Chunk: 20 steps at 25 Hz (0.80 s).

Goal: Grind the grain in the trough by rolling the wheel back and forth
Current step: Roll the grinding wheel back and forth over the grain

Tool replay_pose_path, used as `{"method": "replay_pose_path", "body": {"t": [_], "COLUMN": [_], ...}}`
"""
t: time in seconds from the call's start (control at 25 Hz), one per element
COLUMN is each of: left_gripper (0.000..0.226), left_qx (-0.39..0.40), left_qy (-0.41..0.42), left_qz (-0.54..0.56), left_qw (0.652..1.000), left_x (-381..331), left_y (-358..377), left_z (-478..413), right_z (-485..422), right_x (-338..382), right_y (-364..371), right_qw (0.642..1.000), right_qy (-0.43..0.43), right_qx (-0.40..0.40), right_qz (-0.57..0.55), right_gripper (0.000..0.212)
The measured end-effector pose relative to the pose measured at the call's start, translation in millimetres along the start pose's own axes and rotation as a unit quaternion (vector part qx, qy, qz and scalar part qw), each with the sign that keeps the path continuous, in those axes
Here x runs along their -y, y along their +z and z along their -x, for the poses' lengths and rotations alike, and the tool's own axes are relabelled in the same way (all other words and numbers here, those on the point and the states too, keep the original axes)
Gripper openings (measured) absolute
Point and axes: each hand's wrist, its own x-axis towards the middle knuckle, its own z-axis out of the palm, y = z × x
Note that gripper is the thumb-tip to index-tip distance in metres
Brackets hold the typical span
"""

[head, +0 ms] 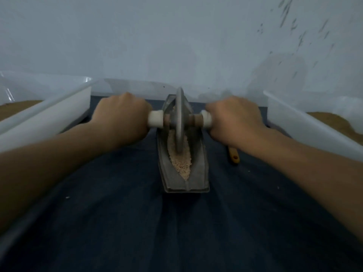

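Trough (pixel 198 173) sits centre on the dark cloth (pixel 176 232). Its long axis runs near–far, pointed near end toward me. Wheel (pixel 179 118) stands upright in the groove, in the middle-to-far part of the trough by the look of it, rim down in the grain (pixel 181 165). The grain I can see lies on the near side of the wheel, a pale wedge tapering to the near tip. The wheel mostly hides whatever is beyond it.

Axle (pixel 193 119) runs left–right, square to the trough. Left hand (pixel 121 116) is on the white left handle (pixel 155 119), right hand (pixel 233 118) on the white right handle (pixel 207 119). Fingers (pixel 141 114) on both sides are wrapped round the handles, backs of the hands up. The hands look level and equally far out, one each side of the trough. Neither seems to touch its walls.

My read: the next useful stroke is a pull toward me, straight along the long axis and over that near wedge. It needs an even load on both handles; any skew and the rim could ride up a side wall. The frame is blurred, so I can't call the current direction.

Watch: a yellow tool handle (pixel 234 156) lies on the cloth just under my right wrist. White bins on the left (pixel 49 116) and right (pixel 306 122) sit close beside my forearms.
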Motion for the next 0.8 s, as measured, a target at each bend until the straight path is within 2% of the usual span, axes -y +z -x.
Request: {"method": "replay_pose_path", "body": {"t": [0.08, 0.12, 0.2, 0.28, 0.36, 0.4, 0.48, 0.52, 0.56, 0.64, 0.68, 0.72, 0.8], "left_gripper": [0.011, 0.012, 0.012, 0.006, 0.010, 0.013, 0.015, 0.013, 0.010, 0.013, 0.016, 0.016, 0.012], "left_qx": [-0.072, -0.082, -0.056, -0.009, 0.030, 0.047, 0.080, 0.076, 0.034, -0.059, -0.090, -0.090, -0.030], "left_qy": [0.051, 0.062, 0.048, -0.024, -0.070, -0.072, -0.049, -0.029, 0.003, 0.052, 0.063, 0.060, 0.016], "left_qz": [-0.012, -0.011, -0.038, -0.043, -0.020, -0.012, -0.001, 0.003, -0.007, -0.025, -0.028, -0.036, -0.059], "left_qw": [0.996, 0.995, 0.997, 0.999, 0.997, 0.996, 0.996, 0.997, 0.999, 0.997, 0.994, 0.993, 0.998], "left_x": [9, 13, 7, -7, -14, -14, -12, -7, -3, 5, 7, 6, -3], "left_y": [-8, -10, -2, 8, 10, 9, 1, -4, -5, -12, -14, -9, 6], "left_z": [34, 35, 25, -2, -35, -44, -36, -22, -3, 32, 32, 24, 2], "right_z": [41, 45, 32, -2, -37, -47, -37, -20, 1, 37, 41, 35, 8], "right_x": [-4, -8, -7, 1, 7, 8, 4, 1, -1, -2, -6, -6, 2], "right_y": [-11, -10, 0, 17, 24, 23, 15, 10, 6, -2, -1, 5, 16], "right_qw": [0.993, 0.989, 0.995, 0.999, 0.997, 0.995, 0.996, 0.999, 1.000, 0.992, 0.988, 0.989, 0.997], "right_qy": [-0.031, -0.038, -0.024, 0.034, 0.075, 0.085, 0.061, 0.035, 0.006, -0.021, -0.025, -0.019, 0.027], "right_qx": [-0.114, -0.144, -0.101, -0.021, 0.024, 0.041, 0.055, 0.033, -0.014, -0.125, -0.150, -0.143, -0.068], "right_qz": [-0.008, -0.018, -0.001, 0.017, -0.004, -0.014, -0.019, -0.019, -0.012, -0.013, -0.013, -0.004, 0.028], "right_gripper": [0.010, 0.011, 0.007, 0.006, 0.010, 0.013, 0.006, 0.011, 0.016, 0.012, 0.010, 0.008, 0.008]}}
